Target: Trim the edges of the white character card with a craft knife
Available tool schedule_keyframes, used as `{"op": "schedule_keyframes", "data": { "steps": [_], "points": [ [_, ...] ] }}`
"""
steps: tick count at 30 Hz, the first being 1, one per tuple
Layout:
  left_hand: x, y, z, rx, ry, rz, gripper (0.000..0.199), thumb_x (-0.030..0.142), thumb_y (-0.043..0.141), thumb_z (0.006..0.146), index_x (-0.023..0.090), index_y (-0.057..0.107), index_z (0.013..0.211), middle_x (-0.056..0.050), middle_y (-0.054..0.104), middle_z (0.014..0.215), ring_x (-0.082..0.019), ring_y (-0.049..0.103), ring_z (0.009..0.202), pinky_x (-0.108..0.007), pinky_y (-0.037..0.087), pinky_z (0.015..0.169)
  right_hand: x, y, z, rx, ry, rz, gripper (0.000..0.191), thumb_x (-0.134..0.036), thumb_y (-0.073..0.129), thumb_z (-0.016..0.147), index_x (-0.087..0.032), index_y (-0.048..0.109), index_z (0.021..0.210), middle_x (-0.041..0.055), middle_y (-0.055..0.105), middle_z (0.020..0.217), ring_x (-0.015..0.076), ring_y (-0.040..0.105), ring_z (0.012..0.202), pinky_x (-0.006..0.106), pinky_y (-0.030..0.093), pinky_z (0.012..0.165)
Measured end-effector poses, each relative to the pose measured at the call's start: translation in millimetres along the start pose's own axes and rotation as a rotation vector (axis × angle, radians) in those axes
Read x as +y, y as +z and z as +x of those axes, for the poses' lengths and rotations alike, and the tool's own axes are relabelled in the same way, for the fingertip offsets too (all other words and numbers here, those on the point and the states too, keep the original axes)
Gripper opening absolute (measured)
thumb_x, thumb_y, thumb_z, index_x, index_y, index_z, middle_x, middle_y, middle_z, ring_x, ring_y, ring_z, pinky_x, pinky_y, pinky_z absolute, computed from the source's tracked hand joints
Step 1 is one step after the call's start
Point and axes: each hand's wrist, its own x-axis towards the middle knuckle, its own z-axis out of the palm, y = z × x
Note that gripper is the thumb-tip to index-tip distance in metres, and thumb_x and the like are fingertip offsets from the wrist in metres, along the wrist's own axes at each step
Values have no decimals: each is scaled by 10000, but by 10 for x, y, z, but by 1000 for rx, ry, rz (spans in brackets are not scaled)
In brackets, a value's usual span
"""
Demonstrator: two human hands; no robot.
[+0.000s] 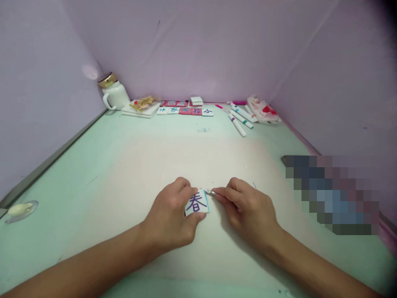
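Observation:
My left hand (175, 211) holds a small white square card (197, 202) by its top and bottom edges, thumb below and fingers above. The card bears a purple character and a blue line along its right edge. Just right of it, my right hand (245, 207) pinches a small, thin, metallic-looking piece (210, 192), whose left end is at the card's upper right corner. Most of that piece is hidden by the fingers. Both hands are over the pale middle part of the table (149, 165).
Along the back stand a white mug (116, 96), a white stack (141, 111) with gold material, character cards (186, 111), markers (238, 125) and a white-and-red item (263, 111). A pixelated object (331, 198) lies right, a small clear dish (21, 211) left. Walls enclose the table.

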Motion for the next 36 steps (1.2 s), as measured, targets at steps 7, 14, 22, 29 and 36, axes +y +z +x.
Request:
{"op": "schedule_keyframes", "data": {
  "steps": [7, 14, 22, 29, 36],
  "points": [
    [-5, 2, 8, 19, 0, -17, 204, 196, 638, 727, 120, 668, 913, -79, 567, 875, -182, 554, 693, -330, 490, 593, 13, 3, 1, -5, -24, 10, 240, -210, 513, 891, -189, 750, 861, 6, 546, 634, 120, 500, 524, 236, 248, 448],
    [2, 6, -5, 24, -6, -22, 213, 188, 640, 727, 114, 677, 923, -74, 566, 863, -176, 553, 677, -324, 486, 580, 30, -9, 13, -11, -40, 48, 249, -206, 505, 895, -183, 750, 851, 9, 541, 631, 120, 500, 530, 238, 269, 463],
    [-5, 26, -6, 33, -9, -26, 226, 188, 651, 720, 111, 681, 930, -75, 566, 865, -177, 555, 686, -324, 489, 583, 51, -14, 10, -16, -36, 92, 245, -208, 512, 890, -188, 752, 841, 10, 549, 630, 120, 511, 531, 236, 282, 467],
    [-1, 18, 2, 35, -6, -22, 221, 185, 650, 719, 120, 681, 927, -74, 573, 871, -174, 562, 682, -317, 493, 586, 66, -16, 8, -19, -37, 117, 241, -214, 517, 887, -182, 751, 842, 7, 548, 627, 116, 503, 520, 236, 289, 466],
    [0, 11, -3, 31, -10, -22, 211, 190, 644, 723, 120, 682, 918, -70, 564, 856, -168, 549, 668, -309, 477, 568, 51, -15, 9, -28, -22, 115, 248, -225, 513, 891, -188, 753, 837, 4, 550, 627, 114, 505, 520, 233, 296, 467]
  ]
}}
